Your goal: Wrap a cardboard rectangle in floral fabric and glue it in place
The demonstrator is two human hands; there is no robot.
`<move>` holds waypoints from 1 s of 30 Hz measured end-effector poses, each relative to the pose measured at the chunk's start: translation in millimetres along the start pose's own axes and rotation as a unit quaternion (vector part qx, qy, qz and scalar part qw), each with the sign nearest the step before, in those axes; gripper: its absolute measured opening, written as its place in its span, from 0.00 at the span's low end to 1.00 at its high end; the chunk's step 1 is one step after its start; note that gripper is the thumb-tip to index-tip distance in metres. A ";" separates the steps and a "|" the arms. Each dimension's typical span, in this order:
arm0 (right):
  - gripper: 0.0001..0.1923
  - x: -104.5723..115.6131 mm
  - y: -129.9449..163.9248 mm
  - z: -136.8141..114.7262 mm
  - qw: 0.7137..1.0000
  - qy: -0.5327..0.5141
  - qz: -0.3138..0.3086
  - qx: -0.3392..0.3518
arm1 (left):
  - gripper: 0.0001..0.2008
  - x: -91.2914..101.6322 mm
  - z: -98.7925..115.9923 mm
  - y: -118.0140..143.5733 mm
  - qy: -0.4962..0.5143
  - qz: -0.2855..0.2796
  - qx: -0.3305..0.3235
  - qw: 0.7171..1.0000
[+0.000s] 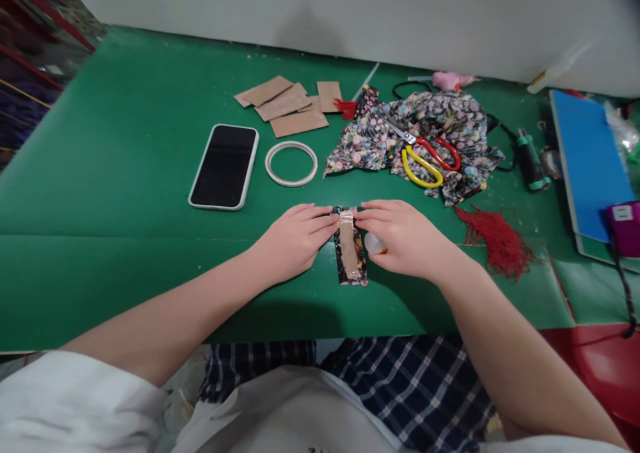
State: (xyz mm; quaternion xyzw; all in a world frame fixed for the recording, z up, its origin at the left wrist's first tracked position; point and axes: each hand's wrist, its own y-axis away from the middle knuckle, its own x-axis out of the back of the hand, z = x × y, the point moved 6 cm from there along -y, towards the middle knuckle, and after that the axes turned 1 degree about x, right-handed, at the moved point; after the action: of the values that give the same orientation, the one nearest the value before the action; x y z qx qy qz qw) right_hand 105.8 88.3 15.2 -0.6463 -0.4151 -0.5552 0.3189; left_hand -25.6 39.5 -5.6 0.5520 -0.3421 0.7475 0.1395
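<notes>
A narrow strip of dark floral fabric (pixel 363 276) lies upright on the table in front of me, with a piece of brown cardboard (pixel 349 246) on top of it. Shiny, wet-looking glue (pixel 346 218) covers the upper end. My left hand (pixel 299 239) lies palm down, fingers stretched, its fingertips touching the strip's upper left edge. From the other side, the fingertips of my right hand (pixel 407 236) press on the upper right edge. A small translucent bottle (pixel 374 243) is tucked in the right hand, mostly hidden by the palm.
Behind the hands lie a phone (pixel 225 167), a roll of tape (pixel 268 165) and several cardboard pieces (pixel 299 125). Scissors (pixel 423 166) rest on crumpled floral fabric (pixel 360 149). To the right are red tassel threads (pixel 495 243), a green-black tool (pixel 531 163) and a blue board (pixel 593 163).
</notes>
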 end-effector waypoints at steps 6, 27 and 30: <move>0.20 2.4 -0.6 -1.3 1.000 0.006 0.000 0.005 | 0.17 0.3 0.5 -0.9 -0.013 -0.004 0.002 1.000; 0.18 4.0 18.3 -21.2 0.999 0.045 0.003 0.024 | 0.18 4.5 5.7 1.4 -0.052 0.007 -0.014 0.999; 0.16 0.9 15.9 -25.4 0.998 0.047 -0.008 0.033 | 0.17 6.3 9.6 1.9 -0.042 0.018 -0.026 0.999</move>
State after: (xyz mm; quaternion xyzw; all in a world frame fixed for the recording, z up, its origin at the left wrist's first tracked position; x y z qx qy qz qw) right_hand 108.6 59.2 21.5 -0.6049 -0.4230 -0.5737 0.3549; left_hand -21.9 30.7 1.0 0.5732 -0.3769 0.7166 0.1259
